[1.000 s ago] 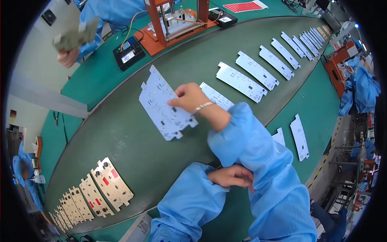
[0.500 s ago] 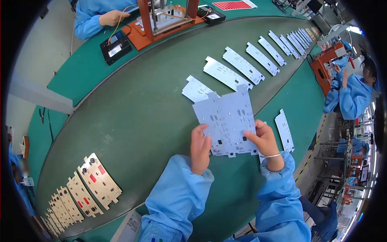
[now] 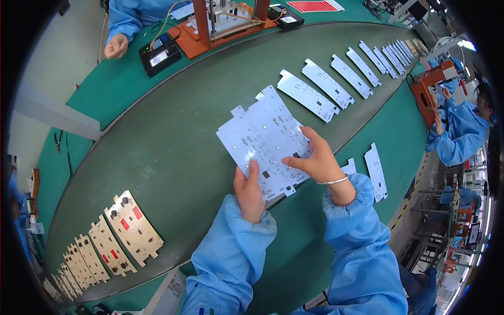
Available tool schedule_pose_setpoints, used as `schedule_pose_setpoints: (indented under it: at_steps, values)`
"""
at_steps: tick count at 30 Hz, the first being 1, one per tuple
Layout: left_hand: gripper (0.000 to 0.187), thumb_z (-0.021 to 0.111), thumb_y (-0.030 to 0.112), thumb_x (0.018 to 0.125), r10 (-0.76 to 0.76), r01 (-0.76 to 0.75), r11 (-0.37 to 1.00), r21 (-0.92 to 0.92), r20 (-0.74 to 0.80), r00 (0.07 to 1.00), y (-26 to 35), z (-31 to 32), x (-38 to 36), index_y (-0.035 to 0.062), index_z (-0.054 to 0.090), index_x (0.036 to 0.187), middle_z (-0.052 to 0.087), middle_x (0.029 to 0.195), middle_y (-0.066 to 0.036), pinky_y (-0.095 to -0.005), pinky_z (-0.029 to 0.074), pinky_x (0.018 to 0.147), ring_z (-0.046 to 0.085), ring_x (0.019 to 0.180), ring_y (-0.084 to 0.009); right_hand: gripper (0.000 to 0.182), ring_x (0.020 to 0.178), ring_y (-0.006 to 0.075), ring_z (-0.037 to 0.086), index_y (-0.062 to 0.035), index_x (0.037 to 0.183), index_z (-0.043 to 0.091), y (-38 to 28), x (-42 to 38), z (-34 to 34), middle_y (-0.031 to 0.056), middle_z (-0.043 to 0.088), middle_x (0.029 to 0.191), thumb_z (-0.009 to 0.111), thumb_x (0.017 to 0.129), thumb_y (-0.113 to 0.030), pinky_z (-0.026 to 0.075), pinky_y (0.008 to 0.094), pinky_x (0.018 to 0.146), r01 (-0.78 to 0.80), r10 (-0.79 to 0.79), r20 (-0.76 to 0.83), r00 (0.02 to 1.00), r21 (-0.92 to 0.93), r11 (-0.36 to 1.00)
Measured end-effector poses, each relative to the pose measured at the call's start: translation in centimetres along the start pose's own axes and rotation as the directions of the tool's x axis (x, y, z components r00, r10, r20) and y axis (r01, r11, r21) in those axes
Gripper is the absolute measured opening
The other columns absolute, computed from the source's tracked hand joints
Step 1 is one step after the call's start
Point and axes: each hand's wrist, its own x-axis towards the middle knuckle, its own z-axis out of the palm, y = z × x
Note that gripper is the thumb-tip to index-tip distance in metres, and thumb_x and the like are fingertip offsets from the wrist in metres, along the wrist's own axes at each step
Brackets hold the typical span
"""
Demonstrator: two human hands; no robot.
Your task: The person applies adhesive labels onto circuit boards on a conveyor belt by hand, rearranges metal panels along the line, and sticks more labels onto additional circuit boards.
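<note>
While both hands close on it, the white circuit panel (image 3: pixel 265 140) sits tilted above the dark conveyor belt (image 3: pixel 168 152), its long edge running up and away to the left. Half a second earlier the panel stood nearly square to the person, and a second ago only the right hand had it, out over the belt while the left lay near the body. So the board has come in, both hands have taken it, and it has just been turned; to my eye that looks like a close check of the printed face, though I can only judge that from how it is held.

The left hand (image 3: pixel 249 190) pinches the panel's near edge, thumb laid up on the face and fingers tucked behind, a narrow grip shut on the board. The right hand (image 3: pixel 315 160) clamps the right edge of the panel, thumb across the face, fingers curled under, a bracelet at the wrist. Neither hand touches anything else.

Beyond the panel, a row of white strip boards (image 3: pixel 336 84) runs along the belt toward the far right. To the panel's lower left lies a fan of beige boards (image 3: pixel 113 233) with red patches. Past the panel, an orange press fixture (image 3: pixel 220 23) stands on the green counter (image 3: pixel 113 89), where another person's hand (image 3: pixel 116 46) rests.
</note>
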Motion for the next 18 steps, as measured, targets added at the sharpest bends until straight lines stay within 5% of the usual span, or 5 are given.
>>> schedule_pose_setpoints:
  at_steps: [5, 8, 12, 16, 18]
  values:
    - [0.027, 0.04, 0.011, 0.083, 0.198, -0.183, 0.974, 0.136, -0.102, 0.975, 0.6, 0.2, -0.1, -0.0028, 0.039, 0.107, 0.05, 0.099, -0.011, -0.0277, 0.042, 0.073, 0.051, 0.087, -0.0158, 0.053, 0.078, 0.0259, 0.055, 0.0033, 0.099, 0.043, 1.1, 0.9, 1.4, 0.0188, 0.054, 0.086, 0.068, 0.055, -0.011, 0.043, 0.0305, 0.067, 0.157, -0.173, -0.051, 0.984, -0.225, 0.962]
    - [0.025, 0.04, 0.009, 0.083, 0.353, -0.307, 0.855, 0.419, -0.035, 0.935, 0.6, 0.3, -0.7, -0.0046, 0.041, 0.103, 0.051, 0.095, -0.013, -0.0269, 0.043, 0.069, 0.053, 0.079, -0.0158, 0.052, 0.076, 0.0292, 0.056, 0.0004, 0.102, 0.043, -1.7, 0.4, 2.9, 0.0185, 0.056, 0.081, 0.066, 0.057, -0.012, 0.044, 0.0327, 0.065, -0.084, 0.057, -0.065, 0.996, -0.582, 0.809]
    - [0.024, 0.04, 0.008, 0.082, 0.367, -0.301, 0.904, 0.305, -0.188, 0.911, 0.4, -0.6, 0.1, -0.0063, 0.038, 0.101, 0.051, 0.093, -0.014, -0.0269, 0.042, 0.069, 0.052, 0.078, -0.0146, 0.052, 0.075, 0.0319, 0.055, -0.0019, 0.105, 0.042, 1.7, 0.6, 3.6, 0.0178, 0.056, 0.081, 0.064, 0.059, -0.013, 0.044, 0.0339, 0.064, 0.152, -0.172, -0.052, 0.984, -0.271, 0.951]
    - [0.028, 0.041, 0.007, 0.08, 0.44, -0.268, 0.768, 0.581, -0.175, 0.881, 0.4, -1.6, 0.5, -0.0049, 0.033, 0.105, 0.042, 0.103, -0.015, -0.0288, 0.04, 0.073, 0.046, 0.087, -0.0205, 0.052, 0.085, 0.0297, 0.049, 0.0001, 0.104, 0.043, 3.0, 2.3, 4.3, 0.0185, 0.05, 0.092, 0.065, 0.058, -0.011, 0.04, 0.0326, 0.073, 0.24, -0.201, 0.139, 0.97, -0.385, 0.891]
    - [0.036, 0.043, 0.004, 0.077, 0.525, -0.249, 0.658, 0.711, -0.195, 0.829, 0.6, -1.6, 0.3, -0.0035, 0.028, 0.109, 0.033, 0.111, -0.016, -0.0318, 0.035, 0.079, 0.039, 0.096, -0.0244, 0.049, 0.087, 0.0302, 0.047, 0.0003, 0.103, 0.044, 2.2, 1.9, 4.7, 0.0174, 0.048, 0.095, 0.064, 0.06, -0.011, 0.039, 0.0332, 0.074, 0.354, -0.43, -0.046, 0.901, -0.493, 0.795]
